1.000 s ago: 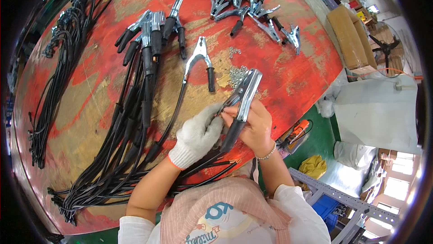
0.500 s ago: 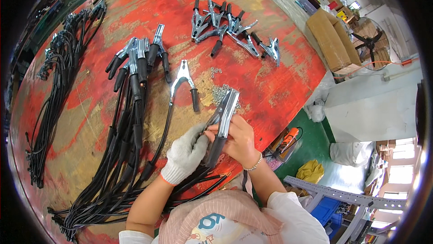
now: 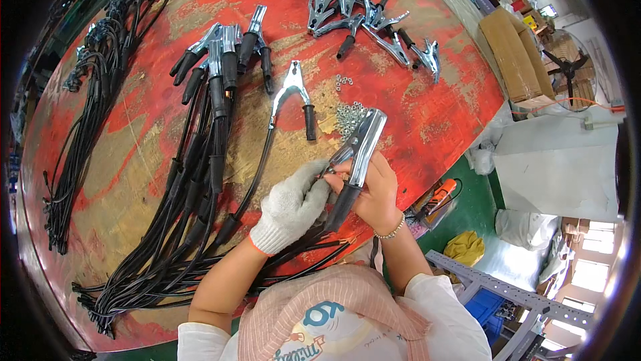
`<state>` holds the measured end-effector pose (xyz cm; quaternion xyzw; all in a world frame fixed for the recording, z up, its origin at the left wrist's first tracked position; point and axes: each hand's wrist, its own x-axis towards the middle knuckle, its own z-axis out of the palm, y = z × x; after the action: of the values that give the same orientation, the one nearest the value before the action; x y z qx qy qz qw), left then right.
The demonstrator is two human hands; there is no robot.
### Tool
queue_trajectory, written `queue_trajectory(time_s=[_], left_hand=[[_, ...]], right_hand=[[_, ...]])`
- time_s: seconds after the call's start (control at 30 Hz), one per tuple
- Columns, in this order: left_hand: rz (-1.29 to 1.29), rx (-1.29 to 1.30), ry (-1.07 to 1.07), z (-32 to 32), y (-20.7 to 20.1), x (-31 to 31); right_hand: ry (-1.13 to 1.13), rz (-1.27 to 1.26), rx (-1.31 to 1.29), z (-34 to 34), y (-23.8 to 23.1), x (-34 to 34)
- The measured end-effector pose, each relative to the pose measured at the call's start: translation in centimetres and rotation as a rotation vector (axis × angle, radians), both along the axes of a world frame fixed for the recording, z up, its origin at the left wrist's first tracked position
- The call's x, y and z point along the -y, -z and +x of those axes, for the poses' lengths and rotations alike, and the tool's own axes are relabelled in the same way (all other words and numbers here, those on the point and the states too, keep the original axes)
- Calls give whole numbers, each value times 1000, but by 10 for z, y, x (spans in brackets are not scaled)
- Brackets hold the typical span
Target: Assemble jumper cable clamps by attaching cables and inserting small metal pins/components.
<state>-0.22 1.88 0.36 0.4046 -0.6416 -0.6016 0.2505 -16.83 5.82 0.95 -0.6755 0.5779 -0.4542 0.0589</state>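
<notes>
A silver metal spring clamp with black handle sleeves (image 3: 368,147) is between my hands, jaws pointing away from me. My right hand (image 3: 379,194), bare with a beaded bracelet, is closed round it. My left hand (image 3: 288,206), in a white knit glove, pinches the clamp's other handle at the near end; whatever small part lies between the fingertips is hidden. Just past the jaws lies a pile of small metal nuts (image 3: 350,120). Left of it, a clamp joined to a black cable (image 3: 292,84) rests on the table.
Several loose clamps (image 3: 348,24) lie at the far side of the red, worn table (image 3: 427,114). Clamps on black cables (image 3: 215,60) lie left of centre, their cables running toward me. Another cable bundle (image 3: 100,84) is far left. A cardboard box (image 3: 511,60) and fan (image 3: 567,67) stand right.
The whole view has shifted, so table and hands appear higher and farther right. Both hands keep nearly the same hold on the clamp.
</notes>
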Motion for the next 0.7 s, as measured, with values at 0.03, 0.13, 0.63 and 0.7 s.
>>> queue_trajectory(time_s=[0.03, 0.13, 0.63, 0.7], left_hand=[[-22, 4, -2, 1, 2, 0], [88, 12, 6, -2, -15, 1], [34, 41, 5, 0, -19, 2], [3, 18, 4, 0, -13, 2]], right_hand=[[-18, -1, 2, 0, -1, 0], [-119, -100, -133, -17, 7, -5], [-112, -102, -236, -16, -1, -8], [-128, -129, -239, -19, 6, -9]])
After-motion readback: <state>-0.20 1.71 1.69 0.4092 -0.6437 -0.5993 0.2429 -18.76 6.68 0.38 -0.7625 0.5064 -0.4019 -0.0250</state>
